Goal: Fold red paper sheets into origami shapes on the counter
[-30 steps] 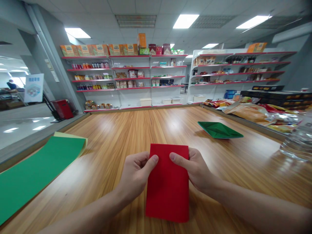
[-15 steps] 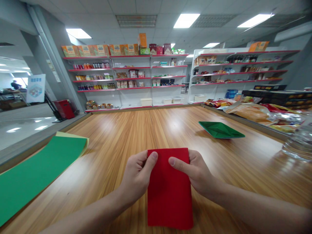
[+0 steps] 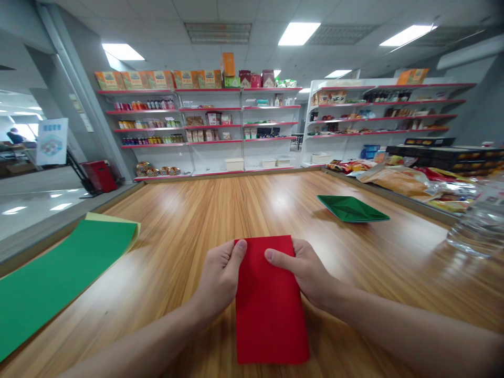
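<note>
Between my hands is a folded piece of red paper (image 3: 270,304), held up over the near part of the wooden table. My left hand (image 3: 220,273) pinches its upper left corner, thumb on the front face. Gripping the upper right edge, my right hand (image 3: 311,268) has its thumb laid across the front as well. The other fingers of both hands are hidden behind the paper. Farther off to the right lies a folded green paper shape (image 3: 352,208). At the left rests a stack of paper sheets (image 3: 71,268), green on top with pale yellow beneath.
A clear plastic bottle (image 3: 478,226) stands at the right. Packaged snacks (image 3: 397,181) and dark boxes (image 3: 444,156) lie past the raised right edge of the wooden table (image 3: 189,210). Stocked shelves (image 3: 212,126) line the back.
The red paper's top has tilted slightly left, and both hands have moved a little left with it. My grip looks the same. The whole view has shifted slightly.
</note>
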